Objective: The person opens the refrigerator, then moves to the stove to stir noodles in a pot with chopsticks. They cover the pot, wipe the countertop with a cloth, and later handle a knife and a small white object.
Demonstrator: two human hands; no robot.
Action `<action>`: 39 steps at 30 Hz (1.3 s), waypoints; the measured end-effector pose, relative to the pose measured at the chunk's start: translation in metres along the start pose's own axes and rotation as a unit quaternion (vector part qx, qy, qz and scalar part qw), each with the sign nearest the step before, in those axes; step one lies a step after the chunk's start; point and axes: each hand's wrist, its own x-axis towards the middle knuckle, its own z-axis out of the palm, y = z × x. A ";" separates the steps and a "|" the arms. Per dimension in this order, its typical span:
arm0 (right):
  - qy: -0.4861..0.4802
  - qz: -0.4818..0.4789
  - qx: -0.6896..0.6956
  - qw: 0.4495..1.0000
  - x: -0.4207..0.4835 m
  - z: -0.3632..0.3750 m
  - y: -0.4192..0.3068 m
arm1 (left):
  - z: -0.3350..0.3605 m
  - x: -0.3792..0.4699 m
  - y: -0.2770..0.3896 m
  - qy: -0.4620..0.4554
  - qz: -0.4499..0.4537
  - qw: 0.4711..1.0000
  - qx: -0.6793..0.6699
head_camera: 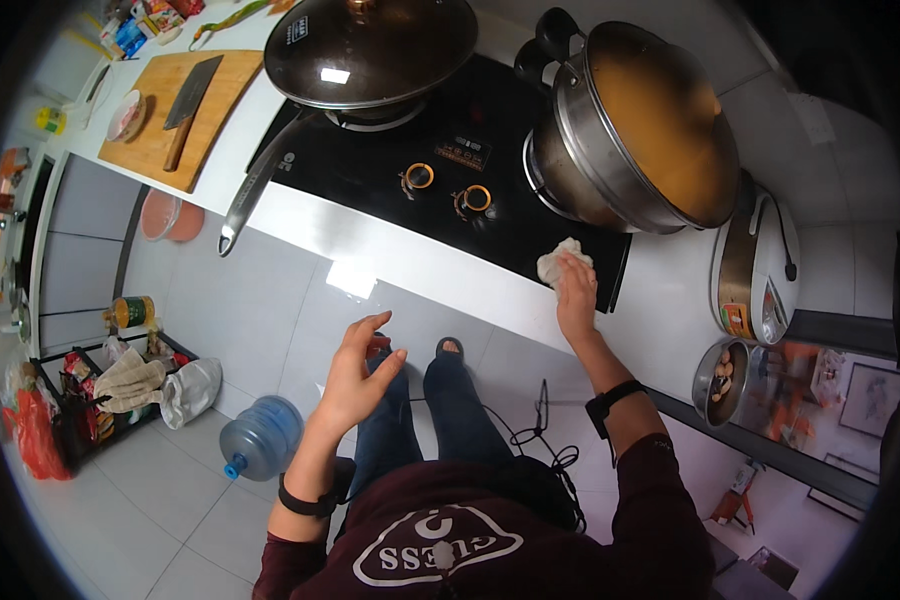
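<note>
My right hand (576, 296) presses a crumpled white cloth (562, 262) onto the front right corner of the black glass hob (390, 180). My left hand (364, 367) hangs in the air before the counter, fingers apart and holding nothing. Behind the cloth, a large steel steamer pot (570, 150) with a glass lid (652, 127) stands on the right burner; the lid looks orange and blurred. A long-handled wok (259, 180) sits on the left burner under a dark domed lid (375, 52). Two round knobs lie between the burners.
Left of the hob, a cleaver (193, 94) and a small bowl (126, 116) rest on a wooden cutting board (229, 97). A rice cooker (757, 277) and a metal bowl of eggs (720, 382) stand at the right. A water jug (261, 437) and a filled basket (71, 450) are on the floor.
</note>
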 end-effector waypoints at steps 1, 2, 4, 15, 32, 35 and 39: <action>0.047 0.016 0.019 0.999 0.009 0.008 -0.003 | -0.001 -0.005 0.001 0.006 -0.004 1.000 -0.004; 0.078 0.066 0.033 0.994 0.022 0.017 -0.008 | -0.001 -0.008 0.001 0.009 -0.008 1.000 -0.009; 0.084 -0.032 0.058 0.994 0.048 0.040 -0.020 | -0.002 -0.013 0.001 0.003 -0.035 0.999 -0.013; 0.016 -0.021 -0.087 0.996 0.009 0.007 0.060 | 0.026 -0.009 0.001 -0.004 -0.016 1.000 0.005; 0.035 0.030 -0.031 0.998 -0.034 -0.010 0.071 | 0.247 0.092 -0.039 0.051 0.189 0.940 0.279; 0.040 0.028 -0.028 0.998 -0.033 -0.010 0.072 | 0.250 0.093 -0.047 0.053 0.201 0.937 0.281; 0.035 0.033 -0.027 0.998 -0.032 -0.010 0.073 | 0.249 0.097 -0.049 0.042 0.233 0.920 0.311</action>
